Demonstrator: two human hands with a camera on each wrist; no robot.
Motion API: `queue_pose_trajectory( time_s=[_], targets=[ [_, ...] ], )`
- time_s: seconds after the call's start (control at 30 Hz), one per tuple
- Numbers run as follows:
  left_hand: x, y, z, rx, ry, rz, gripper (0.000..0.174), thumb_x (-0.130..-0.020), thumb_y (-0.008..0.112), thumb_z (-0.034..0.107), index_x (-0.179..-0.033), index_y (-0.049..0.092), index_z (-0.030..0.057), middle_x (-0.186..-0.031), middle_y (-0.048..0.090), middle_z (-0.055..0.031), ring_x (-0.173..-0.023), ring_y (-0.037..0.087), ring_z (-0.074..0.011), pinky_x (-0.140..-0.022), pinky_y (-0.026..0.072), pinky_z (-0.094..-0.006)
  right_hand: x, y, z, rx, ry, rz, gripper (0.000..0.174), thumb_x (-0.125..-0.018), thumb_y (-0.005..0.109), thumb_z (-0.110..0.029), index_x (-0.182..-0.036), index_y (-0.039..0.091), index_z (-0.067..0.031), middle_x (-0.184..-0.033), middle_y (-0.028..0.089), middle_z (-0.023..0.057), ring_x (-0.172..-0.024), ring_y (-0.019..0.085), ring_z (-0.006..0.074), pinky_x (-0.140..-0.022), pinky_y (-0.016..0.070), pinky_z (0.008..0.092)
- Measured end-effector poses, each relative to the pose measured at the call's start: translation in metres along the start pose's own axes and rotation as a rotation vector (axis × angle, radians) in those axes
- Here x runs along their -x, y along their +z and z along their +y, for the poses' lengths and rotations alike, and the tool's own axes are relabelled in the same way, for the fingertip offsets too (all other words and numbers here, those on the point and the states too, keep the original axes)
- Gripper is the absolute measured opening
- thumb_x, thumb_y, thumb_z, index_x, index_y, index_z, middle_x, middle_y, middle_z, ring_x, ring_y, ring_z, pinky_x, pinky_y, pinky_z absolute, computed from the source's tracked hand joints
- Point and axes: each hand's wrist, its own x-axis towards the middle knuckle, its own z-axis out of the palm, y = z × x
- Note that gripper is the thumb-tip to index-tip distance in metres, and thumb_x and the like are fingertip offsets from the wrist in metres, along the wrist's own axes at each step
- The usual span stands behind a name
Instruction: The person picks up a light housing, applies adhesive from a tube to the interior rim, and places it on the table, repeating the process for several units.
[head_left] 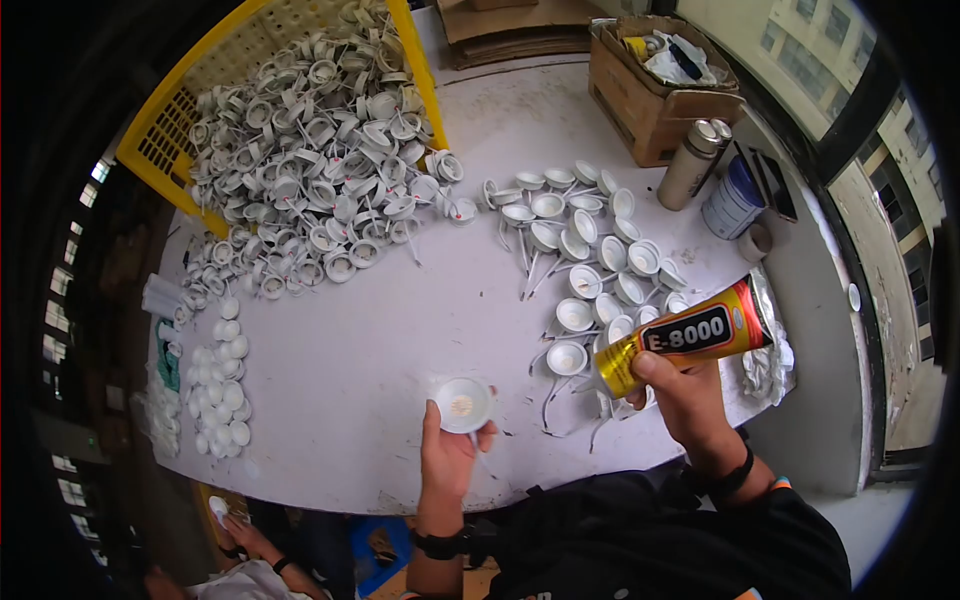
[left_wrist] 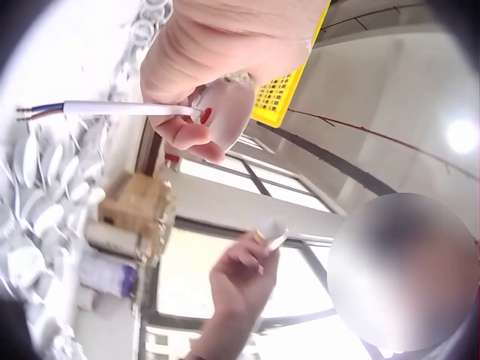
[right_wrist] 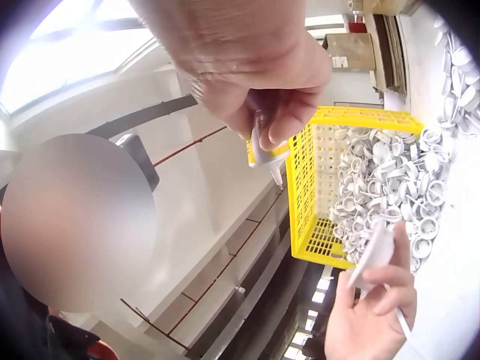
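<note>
My left hand [head_left: 447,466] holds a round white downlight housing [head_left: 464,403], open side up, with a tan patch in its middle. From its underside, in the left wrist view, runs a white cable [left_wrist: 127,109] with bared brown and blue wire ends, beside a small red spot. Fingers and thumb grip the housing at its edge. At the right, my right hand [head_left: 688,398] grips a yellow and black E-8000 glue tube [head_left: 690,335] near its narrow end, thumb on top. A white nozzle [right_wrist: 277,174] points downward from it in the right wrist view.
Rows of similar wired housings [head_left: 575,315] lie under and beside the tube. A yellow crate [head_left: 432,90] spills many white rings onto the table. White discs [head_left: 229,372] are stacked at left. A cardboard box [head_left: 640,115], flask [head_left: 688,170] and can [head_left: 735,200] stand back right.
</note>
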Motion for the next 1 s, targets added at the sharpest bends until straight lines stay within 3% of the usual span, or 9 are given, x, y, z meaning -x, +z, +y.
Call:
queue_pose_trajectory(
  time_s=[0.2,0.4,0.47,0.57,0.63,0.73,0.8,0.83,1.0],
  targets=[
    [-0.034,-0.153,0.018,-0.713,0.022,0.546,0.042,-0.085,0.037,0.040,-0.103,0.046,0.0034,-0.085,0.057,-0.0070,-0.065,0.056,-0.0154,-0.047,0.0409,-0.0237,-0.004,-0.017,0.009,-0.042,0.032,0.036,0.024,-0.072,0.062,-0.015,-0.087,0.051,-0.0001,-0.071,0.056,0.0068,-0.051,0.054,0.0121,-0.040,0.0421,0.0213],
    [-0.055,-0.269,0.048,-0.846,-0.012,0.815,0.044,-0.083,0.040,0.038,-0.104,0.045,0.0002,-0.088,0.056,-0.0109,-0.072,0.058,-0.0192,-0.052,0.0451,-0.0256,-0.010,-0.017,0.011,-0.015,0.071,0.061,0.025,-0.072,0.062,-0.014,-0.088,0.050,0.0000,-0.072,0.055,0.0071,-0.051,0.054,0.0123,-0.039,0.0413,0.0213],
    [-0.064,-0.316,0.048,-1.177,0.302,1.126,0.046,-0.082,0.043,0.037,-0.106,0.044,-0.0014,-0.098,0.053,-0.0143,-0.085,0.054,-0.0234,-0.068,0.0447,-0.0335,-0.013,-0.016,0.014,-0.006,0.095,0.054,0.024,-0.072,0.062,-0.014,-0.088,0.050,0.0000,-0.072,0.055,0.0073,-0.050,0.054,0.0124,-0.039,0.0413,0.0213],
    [-0.056,-0.207,0.047,-1.737,0.465,1.416,0.041,-0.082,0.045,0.030,-0.108,0.043,-0.0021,-0.104,0.050,-0.0160,-0.093,0.049,-0.0263,-0.080,0.0388,-0.0358,-0.018,-0.017,0.015,-0.028,0.068,0.082,0.023,-0.072,0.061,-0.013,-0.087,0.050,-0.0002,-0.071,0.055,0.0075,-0.050,0.053,0.0123,-0.039,0.0414,0.0214],
    [-0.070,-0.200,0.018,-1.357,0.844,0.835,0.032,-0.082,0.046,0.022,-0.106,0.047,0.0001,-0.100,0.052,-0.0131,-0.089,0.051,-0.0231,-0.079,0.0396,-0.0310,-0.021,-0.019,0.017,-0.051,0.067,0.115,0.022,-0.072,0.061,-0.013,-0.087,0.049,-0.0004,-0.071,0.054,0.0072,-0.050,0.053,0.0121,-0.040,0.0414,0.0215],
    [-0.072,-0.118,-0.042,-1.034,0.209,0.324,0.020,-0.082,0.048,0.017,-0.092,0.055,0.0012,-0.080,0.056,-0.0044,-0.067,0.053,-0.0113,-0.064,0.0435,-0.0235,-0.023,-0.020,0.018,-0.057,0.077,0.117,0.023,-0.073,0.061,-0.014,-0.086,0.049,-0.0005,-0.071,0.054,0.0072,-0.050,0.053,0.0118,-0.040,0.0414,0.0215],
    [-0.086,-0.092,-0.088,-1.133,-0.027,0.202,0.020,-0.079,0.052,0.020,-0.086,0.057,0.0018,-0.071,0.058,-0.0054,-0.066,0.055,-0.0112,-0.061,0.0431,-0.0231,-0.024,-0.020,0.017,-0.058,0.076,0.104,0.023,-0.073,0.061,-0.014,-0.086,0.049,-0.0004,-0.070,0.055,0.0072,-0.050,0.053,0.0119,-0.040,0.0414,0.0215],
    [-0.095,-0.083,-0.106,-1.238,0.044,0.128,0.026,-0.077,0.053,0.026,-0.086,0.057,0.0015,-0.072,0.059,-0.0096,-0.068,0.057,-0.0167,-0.062,0.0436,-0.0264,-0.024,-0.022,0.016,-0.059,0.073,0.096,0.023,-0.073,0.061,-0.015,-0.086,0.049,-0.0003,-0.070,0.055,0.0072,-0.050,0.053,0.0119,-0.040,0.0414,0.0215],
    [-0.129,-0.045,-0.137,-1.460,-0.174,0.228,0.045,-0.071,0.052,0.045,-0.079,0.057,0.0009,-0.078,0.059,-0.0148,-0.075,0.057,-0.0300,-0.065,0.0433,-0.0376,-0.020,-0.028,0.009,-0.055,0.052,0.108,0.022,-0.074,0.060,-0.016,-0.085,0.049,0.0002,-0.069,0.055,0.0070,-0.050,0.053,0.0117,-0.041,0.0409,0.0213]
  ],
)
